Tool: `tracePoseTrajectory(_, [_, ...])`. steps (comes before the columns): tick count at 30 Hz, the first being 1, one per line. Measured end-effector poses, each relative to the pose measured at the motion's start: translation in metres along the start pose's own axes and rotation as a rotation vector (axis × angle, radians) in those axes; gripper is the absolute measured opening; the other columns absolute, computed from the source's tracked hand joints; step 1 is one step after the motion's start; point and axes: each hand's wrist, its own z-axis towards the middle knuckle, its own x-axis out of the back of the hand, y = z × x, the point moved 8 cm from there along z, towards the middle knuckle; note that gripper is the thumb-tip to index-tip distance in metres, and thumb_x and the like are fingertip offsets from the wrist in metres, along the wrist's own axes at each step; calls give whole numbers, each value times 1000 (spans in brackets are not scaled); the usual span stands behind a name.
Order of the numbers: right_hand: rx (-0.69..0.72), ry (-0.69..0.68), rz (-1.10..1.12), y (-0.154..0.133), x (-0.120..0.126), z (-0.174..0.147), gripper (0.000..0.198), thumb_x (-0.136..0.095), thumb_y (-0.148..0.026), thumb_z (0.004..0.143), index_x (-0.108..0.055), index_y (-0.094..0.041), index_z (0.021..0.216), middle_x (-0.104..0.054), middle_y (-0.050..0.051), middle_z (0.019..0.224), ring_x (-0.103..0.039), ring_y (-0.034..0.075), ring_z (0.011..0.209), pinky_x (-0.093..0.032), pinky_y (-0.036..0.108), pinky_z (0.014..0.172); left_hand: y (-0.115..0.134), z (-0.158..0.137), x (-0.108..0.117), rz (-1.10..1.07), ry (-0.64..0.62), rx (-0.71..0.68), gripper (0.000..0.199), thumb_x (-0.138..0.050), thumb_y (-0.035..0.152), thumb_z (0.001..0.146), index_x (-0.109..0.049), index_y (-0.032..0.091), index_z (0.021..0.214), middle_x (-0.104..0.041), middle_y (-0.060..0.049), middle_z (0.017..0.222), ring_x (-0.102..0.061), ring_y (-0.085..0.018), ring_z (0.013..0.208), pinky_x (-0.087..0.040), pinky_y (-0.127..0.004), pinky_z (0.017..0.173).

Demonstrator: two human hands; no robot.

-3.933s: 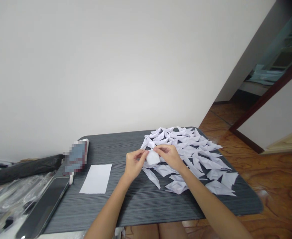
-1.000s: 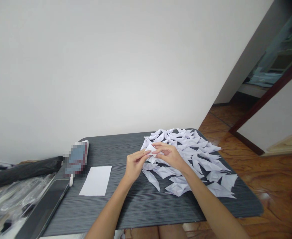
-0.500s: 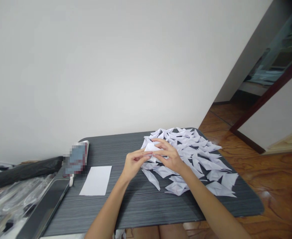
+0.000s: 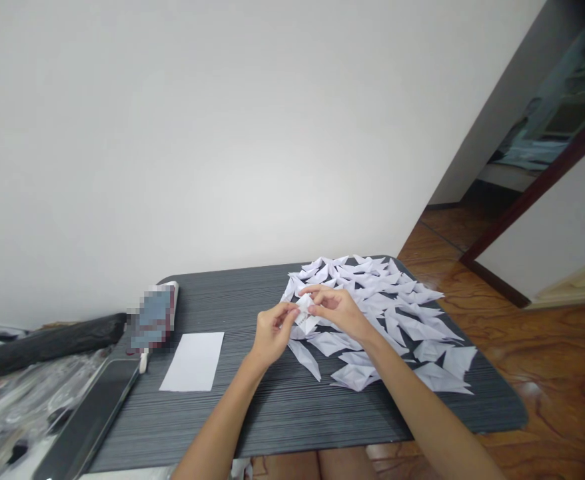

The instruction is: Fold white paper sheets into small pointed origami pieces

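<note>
Between my two hands is a small folded white paper (image 4: 306,318), held above the table in a diamond shape. My left hand (image 4: 274,328) pinches its left edge between thumb and fingers. From the right, my right hand (image 4: 336,311) grips the upper right edge with thumb and forefinger. Just behind and to the right lie many folded paper boats (image 4: 372,283), white and pointed, spread over the right half of the table. A flat white sheet stack (image 4: 193,362) rests to the left of my left hand.
The dark wood-grain table (image 4: 272,413) stands against a white wall (image 4: 252,133). At its left are a phone-like device (image 4: 155,317), blurred out, with a white plug, and a long dark tray (image 4: 90,420). Clear plastic bags (image 4: 32,407) lie beyond the left edge.
The folded paper has turned from a flatter shape to an upright diamond with its point down. My hands have shifted slightly and the fingers have regripped its edges.
</note>
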Motion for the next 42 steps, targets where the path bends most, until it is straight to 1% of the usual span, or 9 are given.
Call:
tracePoseTrajectory(4, [43, 20, -20, -4, -1, -1, 21, -66, -24, 68, -52, -15, 54, -52, -1, 67, -48, 10, 64, -38, 24, 61, -3, -1, -6, -43, -43, 40, 18, -51, 29, 78, -58, 12, 80, -56, 0, 60, -47, -6, 46, -37, -16, 44])
tracePoseTrajectory(9, [45, 48, -48, -1, -1, -1, 24, -64, -25, 69, -48, -15, 54, -45, -4, 59, -42, 9, 57, -34, 23, 55, 6, 2, -5, -155, 9, -14, 13, -55, 27, 75, -58, 14, 75, -58, -7, 86, -55, -14, 76, -46, -20, 56])
tracePoseTrajectory(14, [9, 110, -7, 5, 2, -2, 27, -66, -28, 66, -44, -16, 56, -44, -4, 60, -41, 8, 56, -34, 22, 52, -8, 0, -4, -285, 98, 149, 14, -59, 26, 73, -57, 12, 70, -61, -4, 71, -57, -11, 64, -45, -21, 60])
tracePoseTrajectory(19, [-18, 148, 42, 8, 2, -1, 33, -71, -31, 60, -42, -17, 57, -46, -4, 60, -44, 8, 55, -37, 22, 52, -14, -2, -7, -404, 104, 240, 20, -62, 27, 69, -51, 14, 80, -58, 2, 64, -52, -6, 49, -38, -15, 46])
tracePoseTrajectory(22, [-32, 139, 87, 8, 1, -1, 30, -71, -30, 60, -44, -19, 66, -48, -5, 61, -47, 8, 54, -39, 22, 53, -14, 0, -7, -461, 79, 246, 32, -61, 27, 71, -44, 17, 96, -55, 4, 62, -49, -4, 45, -37, -14, 43])
tracePoseTrajectory(27, [-60, 70, 132, 8, -4, 0, 29, -67, -27, 66, -45, -21, 85, -50, -5, 65, -50, 7, 53, -41, 21, 52, -18, 3, -6, -452, -4, 287, 33, -53, 33, 76, -43, 16, 103, -58, 1, 66, -57, -9, 52, -49, -20, 53])
tracePoseTrajectory(35, [-17, -47, 155, 9, -24, -3, 28, -60, -23, 71, -39, -24, 91, -44, -3, 84, -51, 5, 54, -43, 17, 47, -8, 0, -22, -420, -242, 322, 52, -60, 32, 72, -40, 17, 117, -60, 2, 59, -56, -11, 41, -42, -17, 37])
tracePoseTrajectory(39, [-35, -148, 153, 2, -28, -6, 26, -57, -22, 74, -43, -24, 96, -44, 0, 88, -51, 7, 63, -45, 21, 55, -11, 2, -19, -493, -220, 348, 56, -56, 33, 75, -38, 14, 124, -60, 0, 52, -57, -12, 40, -45, -20, 40])
tracePoseTrajectory(42, [8, -160, 85, -8, -22, -6, 18, -60, -20, 72, -52, -20, 88, -42, 4, 99, -51, 11, 79, -45, 24, 67, -18, 2, -19, -544, -264, 384, 62, -52, 35, 78, -29, 13, 132, -63, -1, 59, -61, -14, 48, -50, -25, 48])
